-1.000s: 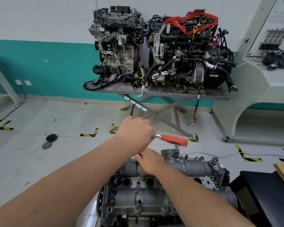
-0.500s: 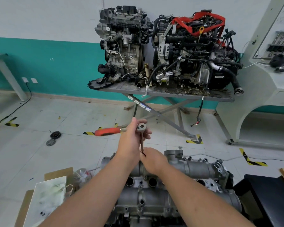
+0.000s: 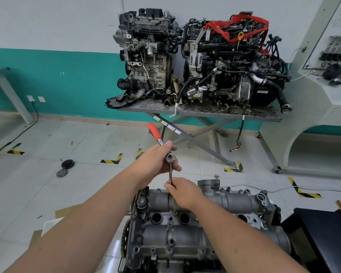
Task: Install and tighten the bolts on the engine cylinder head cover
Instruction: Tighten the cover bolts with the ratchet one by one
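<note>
Gripping a red-handled steel ratchet (image 3: pixel 159 139) at its round head, left hand (image 3: pixel 159 162). Pinching its thin rusty extension bar (image 3: pixel 170 175) above the ribbed grey cast cylinder head cover (image 3: pixel 195 225), right hand (image 3: pixel 182 192).

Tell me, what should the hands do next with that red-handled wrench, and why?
Probably swing the ratchet handle sideways again. The left hand grips its head, the right hand pinches the extension bar upright over the cylinder head cover.
</note>
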### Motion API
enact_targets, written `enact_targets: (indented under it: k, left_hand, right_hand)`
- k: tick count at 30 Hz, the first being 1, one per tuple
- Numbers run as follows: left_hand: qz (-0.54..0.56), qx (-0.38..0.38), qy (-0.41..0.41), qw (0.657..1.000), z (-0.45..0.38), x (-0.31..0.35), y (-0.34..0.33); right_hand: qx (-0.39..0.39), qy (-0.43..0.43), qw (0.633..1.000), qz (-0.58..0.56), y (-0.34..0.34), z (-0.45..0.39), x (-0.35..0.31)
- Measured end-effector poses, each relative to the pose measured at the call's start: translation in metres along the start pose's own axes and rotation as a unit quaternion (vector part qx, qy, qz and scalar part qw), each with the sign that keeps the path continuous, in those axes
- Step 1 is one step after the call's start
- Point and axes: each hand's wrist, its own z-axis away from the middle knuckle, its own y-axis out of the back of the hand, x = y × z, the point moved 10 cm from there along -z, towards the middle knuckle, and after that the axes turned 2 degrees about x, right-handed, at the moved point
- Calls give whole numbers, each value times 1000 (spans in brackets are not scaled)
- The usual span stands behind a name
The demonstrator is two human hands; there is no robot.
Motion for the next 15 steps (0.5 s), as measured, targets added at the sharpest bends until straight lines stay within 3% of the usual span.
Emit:
enact_targets:
  k: [5,7,9,11,12,14,15]
  left_hand:
    - [-227,-4,9,974,-4,27,-11]
    - [-410,0,-43,911,-6,43,-22]
    - [-582,30,-127,803,-2,54,-32]
    - [-666,76,-254,697,13,62,-46]
    - [-669,100,-327,660,26,65,-53]
    - [-611,166,-448,631,53,66,-54]
    - [-566,198,-470,648,58,63,-49]
  right_hand:
    - [-5,1,1000,-2,1,0,0]
    - [-5,5,1000,-7,1,1,0]
    - [-5,9,1000,-4,1,2,-2]
    - [15,-2,1000,2,6,3,0]
    - [29,1,1000,-6,8,3,0]
    - [14,1,1000,-12,3,5,-1]
    - [-3,-11,999,-37,1,6,-1]
